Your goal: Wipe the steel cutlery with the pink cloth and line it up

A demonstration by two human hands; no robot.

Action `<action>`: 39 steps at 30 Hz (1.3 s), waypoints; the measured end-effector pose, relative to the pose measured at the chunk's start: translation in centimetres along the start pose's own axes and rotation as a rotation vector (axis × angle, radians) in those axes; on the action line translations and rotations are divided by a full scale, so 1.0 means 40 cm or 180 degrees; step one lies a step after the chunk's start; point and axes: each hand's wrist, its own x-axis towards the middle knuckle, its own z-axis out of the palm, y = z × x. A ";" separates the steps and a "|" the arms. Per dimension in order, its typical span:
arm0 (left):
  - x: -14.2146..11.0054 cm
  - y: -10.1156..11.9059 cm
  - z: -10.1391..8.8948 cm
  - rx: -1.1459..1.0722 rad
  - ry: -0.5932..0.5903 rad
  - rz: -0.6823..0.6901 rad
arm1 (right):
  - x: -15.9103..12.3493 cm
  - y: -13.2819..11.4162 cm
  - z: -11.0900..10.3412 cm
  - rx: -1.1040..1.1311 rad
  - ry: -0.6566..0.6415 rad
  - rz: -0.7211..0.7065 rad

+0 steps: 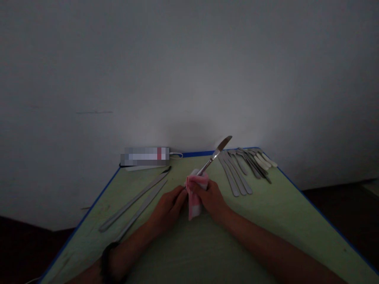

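Note:
A table knife (217, 152) is held above the table, its blade tilted up and to the right. My left hand (169, 205) is closed around the lower end of its handle, which my fingers mostly hide. With my right hand (214, 198) I grip a pink and white cloth (194, 201) wrapped about the handle; one corner of the cloth hangs down. Left of my left hand, two more table knives (139, 197) lie slanted on the table, one partly behind my forearm.
The pale green table (281, 221) has a blue edge and stands against a grey wall. At back right lie several pieces of cutlery (237, 173), some with white handles (262, 161). A blurred-out box-like item (145, 157) with a white cable (177, 154) sits at back left.

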 end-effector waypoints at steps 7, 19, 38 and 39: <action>0.009 0.002 0.011 -0.0085 -0.0104 -0.0201 | 0.003 0.004 -0.008 0.0190 -0.0333 -0.0013; 0.003 0.024 0.003 0.0236 -0.0311 0.0078 | 0.089 -0.026 -0.072 0.1079 0.0695 0.0057; -0.014 0.018 0.010 -0.2709 -0.2140 -0.0780 | 0.147 -0.179 -0.208 0.1987 0.0308 -0.0544; -0.015 0.017 0.011 -0.2743 -0.2145 -0.0746 | 0.145 -0.177 -0.201 0.1953 0.0313 -0.0503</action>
